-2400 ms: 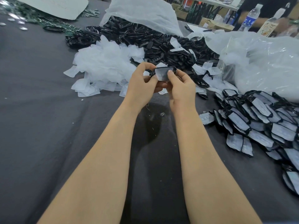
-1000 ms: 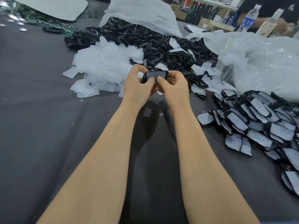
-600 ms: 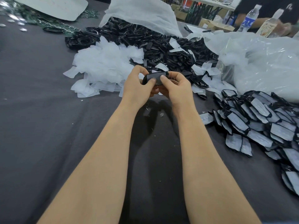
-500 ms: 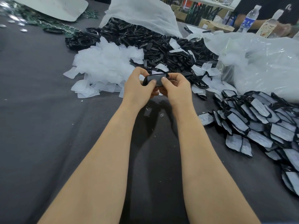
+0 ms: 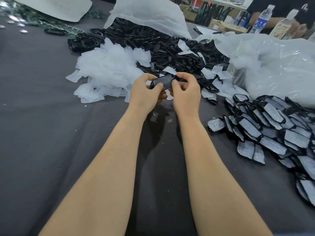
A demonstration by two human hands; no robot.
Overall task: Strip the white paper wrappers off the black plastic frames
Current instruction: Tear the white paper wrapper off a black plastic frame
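Both my hands hold one black plastic frame [image 5: 162, 82] above the dark table, its greyish paper wrapper still over its face. My left hand [image 5: 146, 93] pinches the frame's left end with the thumb on top. My right hand [image 5: 186, 92] grips the right end, thumb and forefinger at the upper corner. A heap of wrapped frames [image 5: 274, 130] lies to the right. Stripped black frames [image 5: 163, 45] are piled at the back. A mound of loose white wrappers [image 5: 109, 68] sits just left of my hands.
A dark cloth covers the table [image 5: 42, 125]. Clear plastic bags [image 5: 276, 65] bulge at the back right, and a white sheet [image 5: 150, 12] drapes over the black pile. Water bottles [image 5: 260, 19] and another person's arm are at the far right. Green parts [image 5: 42, 23] lie far left.
The frame has turned in my hands from showing its pale wrapped face upright to lying flatter. My hands dropped slightly, and my right fingers shifted to the frame's upper right corner.
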